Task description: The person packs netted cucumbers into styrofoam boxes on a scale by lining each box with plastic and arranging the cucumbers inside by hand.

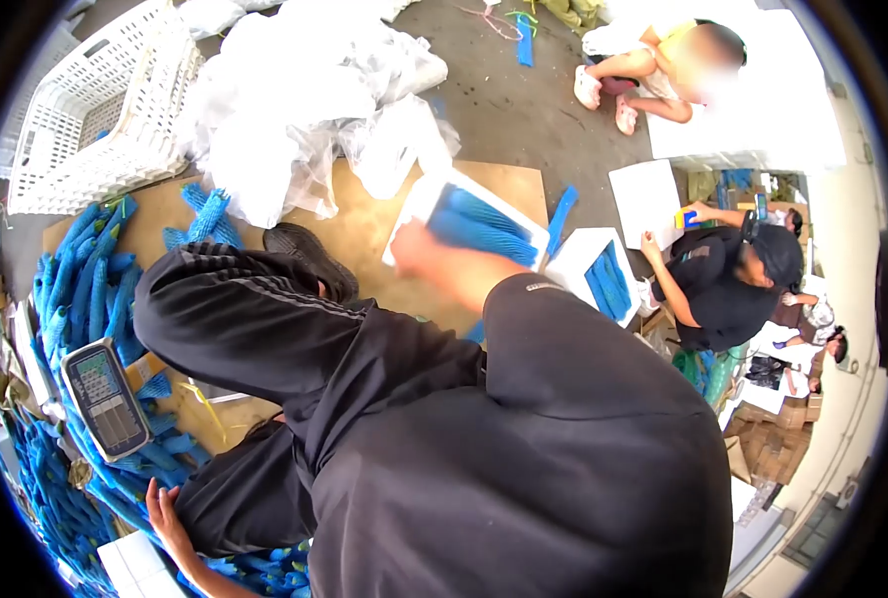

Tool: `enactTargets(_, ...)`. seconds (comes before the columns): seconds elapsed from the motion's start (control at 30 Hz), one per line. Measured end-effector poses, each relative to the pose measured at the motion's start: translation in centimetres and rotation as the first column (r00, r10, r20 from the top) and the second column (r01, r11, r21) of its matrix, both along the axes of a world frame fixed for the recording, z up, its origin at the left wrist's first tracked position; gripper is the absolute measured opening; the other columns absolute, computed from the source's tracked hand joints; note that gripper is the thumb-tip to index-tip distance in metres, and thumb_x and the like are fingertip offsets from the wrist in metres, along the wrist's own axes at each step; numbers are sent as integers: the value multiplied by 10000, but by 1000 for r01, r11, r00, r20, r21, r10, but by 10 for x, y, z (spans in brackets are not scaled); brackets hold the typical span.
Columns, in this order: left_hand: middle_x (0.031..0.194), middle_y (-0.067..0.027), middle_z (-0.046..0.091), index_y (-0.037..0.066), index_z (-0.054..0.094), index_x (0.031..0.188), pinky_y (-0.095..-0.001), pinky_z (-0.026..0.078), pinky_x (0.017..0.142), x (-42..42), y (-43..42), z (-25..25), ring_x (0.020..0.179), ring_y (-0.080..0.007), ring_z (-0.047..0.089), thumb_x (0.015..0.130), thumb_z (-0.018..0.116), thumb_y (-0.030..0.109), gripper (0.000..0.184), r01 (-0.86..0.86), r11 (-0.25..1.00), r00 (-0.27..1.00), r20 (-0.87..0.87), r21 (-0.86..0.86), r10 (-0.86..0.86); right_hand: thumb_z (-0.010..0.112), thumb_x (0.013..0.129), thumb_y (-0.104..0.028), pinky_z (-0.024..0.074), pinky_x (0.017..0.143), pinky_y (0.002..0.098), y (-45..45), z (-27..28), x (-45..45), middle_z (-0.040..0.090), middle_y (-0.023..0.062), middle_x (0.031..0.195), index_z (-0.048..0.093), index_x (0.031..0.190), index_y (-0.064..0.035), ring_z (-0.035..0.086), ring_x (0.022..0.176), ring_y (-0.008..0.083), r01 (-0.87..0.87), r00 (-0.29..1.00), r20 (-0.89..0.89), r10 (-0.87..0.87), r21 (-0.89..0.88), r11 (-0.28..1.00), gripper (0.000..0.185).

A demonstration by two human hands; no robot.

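My right hand [419, 249], smeared by motion, is at the near left edge of a white foam box [536, 237]. Inside the box lie long pieces in blue net sleeves [474, 224]. Whether its fingers grip the wall cannot be made out. Low at the left, my left hand [168, 518] is open beside my knee, fingers stretched and holding nothing. Around it are heaps of long blue-netted pieces [75, 508], some showing yellow-green tips. A digital scale [107, 401] with a keypad stands among them, just beyond that hand.
A second white foam box [569, 261] holds more blue-netted pieces. Clear plastic bags [314, 110] and a white plastic crate [130, 159] lie beyond cardboard [354, 189]. A co-worker in black [723, 264] handles a white lid [646, 202]; another person [668, 75] sits farther back.
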State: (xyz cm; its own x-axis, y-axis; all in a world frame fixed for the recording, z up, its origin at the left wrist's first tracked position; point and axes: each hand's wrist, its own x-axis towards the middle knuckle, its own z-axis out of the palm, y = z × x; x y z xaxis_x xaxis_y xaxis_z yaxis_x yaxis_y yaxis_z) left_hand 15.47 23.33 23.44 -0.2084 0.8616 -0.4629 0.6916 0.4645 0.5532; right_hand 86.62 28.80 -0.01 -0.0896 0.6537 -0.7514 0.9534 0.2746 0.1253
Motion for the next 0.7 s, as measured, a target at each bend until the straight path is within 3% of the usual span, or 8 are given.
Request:
enactTargets(0.23, 1035, -133, 747, 64, 527, 1516, -324, 477, 1003, 5, -38, 9, 978, -180, 676, 1102, 541, 334, 495, -119, 991, 993, 27, 60, 118, 650, 858, -474, 413, 1124, 551, 9, 28, 129, 677, 132, 1368, 731, 1284, -124, 593, 1341, 274, 451, 880, 158, -448, 17, 892, 557)
enactTargets(0.33, 1031, -128, 748, 77, 539, 1510, -324, 476, 1000, 10, -53, 11, 988, -183, 675, 1107, 533, 326, 474, -133, 987, 990, -30, 93, 136, 598, 961, -440, 303, 1177, 633, 24, 44, 171, 548, 75, 1542, 594, 1472, -168, 472, 1453, 275, 599, 737, 241, -632, 201, 775, 579)
enactTargets(0.47, 1026, -127, 751, 75, 548, 1502, -322, 472, 1005, 8, -61, 9, 988, -187, 679, 1109, 529, 316, 461, -149, 983, 987, -44, 106, 155, 453, 1044, -361, 261, 1186, 661, 8, 42, 215, 529, 107, 1543, 492, 1535, -153, 464, 1445, 338, 583, 595, 253, -763, 517, 626, 535)
enactTargets(0.5, 1026, -128, 751, 74, 548, 1501, -321, 474, 1002, 6, -60, 9, 987, -186, 680, 1109, 532, 314, 460, -142, 985, 987, -63, 103, 149, 530, 983, -311, 394, 1110, 591, 3, 31, 223, 579, 149, 1459, 593, 1405, -94, 528, 1369, 332, 537, 562, 221, -797, 636, 555, 479)
enactTargets(0.6, 1005, -116, 744, 62, 552, 1493, -312, 489, 968, 5, -55, 1, 967, -176, 678, 1108, 538, 302, 454, -153, 980, 985, -60, 128, 161, 550, 948, -241, 426, 1076, 530, -13, 25, 214, 596, 167, 1414, 615, 1338, -55, 567, 1289, 352, 530, 694, 49, -719, 641, 555, 437)
enactTargets(0.63, 997, -113, 741, 59, 552, 1491, -310, 491, 961, 10, -50, 3, 962, -174, 677, 1108, 537, 300, 453, -169, 976, 982, -61, 138, 179, 563, 927, -198, 445, 1045, 494, -20, 26, 198, 618, 176, 1376, 646, 1295, -54, 599, 1209, 371, 420, 824, 41, -565, 625, 657, 404)
enactTargets(0.67, 990, -109, 738, 56, 552, 1490, -308, 494, 954, 13, -45, 4, 957, -172, 676, 1108, 536, 298, 452, -184, 971, 979, -63, 150, 195, 560, 925, -168, 450, 1033, 504, -41, -16, 201, 643, 176, 1324, 679, 1236, -57, 603, 1203, 371, 187, 961, -11, -278, 764, 617, 351)
enactTargets(0.7, 975, -105, 730, 47, 557, 1482, -304, 494, 943, 8, -41, 0, 947, -167, 676, 1108, 536, 293, 448, -182, 970, 980, -46, 158, 191, 555, 918, -164, 449, 1043, 497, -53, -20, 175, 650, 189, 1309, 699, 1196, -61, 596, 1212, 348, 177, 978, -60, -200, 748, 639, 329)
